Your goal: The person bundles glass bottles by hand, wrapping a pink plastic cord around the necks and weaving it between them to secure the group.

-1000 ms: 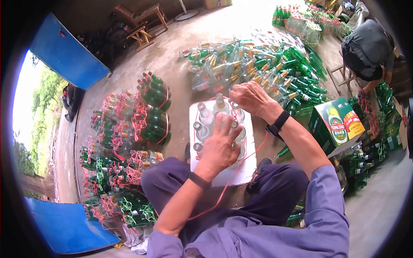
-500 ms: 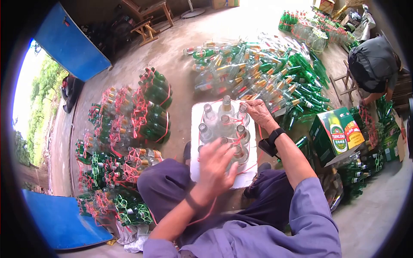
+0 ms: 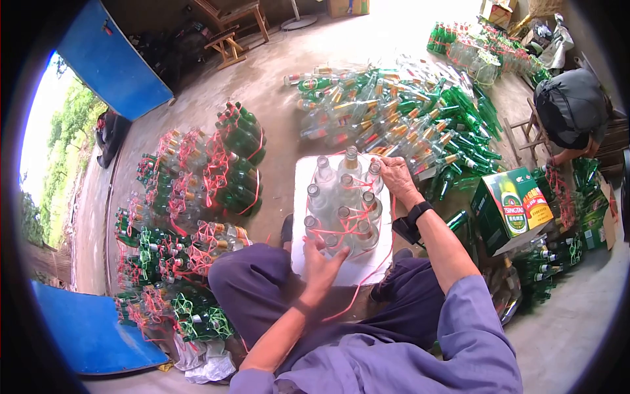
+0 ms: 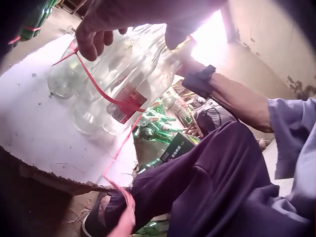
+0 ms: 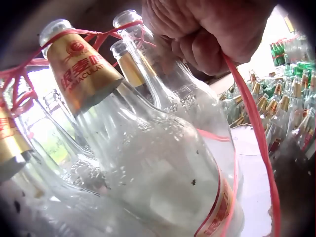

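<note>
Several clear glass bottles (image 3: 350, 190) stand bunched on a white board (image 3: 303, 172), with red plastic twine (image 3: 346, 213) looped round their necks. At the near end, my left hand (image 3: 319, 268) holds the front bottle (image 3: 333, 241) between thumb and fingers. Red twine (image 4: 94, 81) passes right by its fingertips in the left wrist view. My right hand (image 3: 398, 178) is beside the far right bottle's neck and grips the twine (image 5: 249, 101), which hangs from the curled fingers in the right wrist view. Gold foil (image 5: 81, 74) wraps one neck there.
Loose bottles (image 3: 400, 111) lie heaped beyond the board. Tied bundles (image 3: 197, 174) stand to the left. A green beer carton (image 3: 513, 207) sits on the right, near another person (image 3: 569, 111) bending over. My knees (image 3: 252, 279) flank the board.
My right hand has come down from above the bottles to the far right neck. My left hand has moved off the bottle tops toward me, to the front bottle.
</note>
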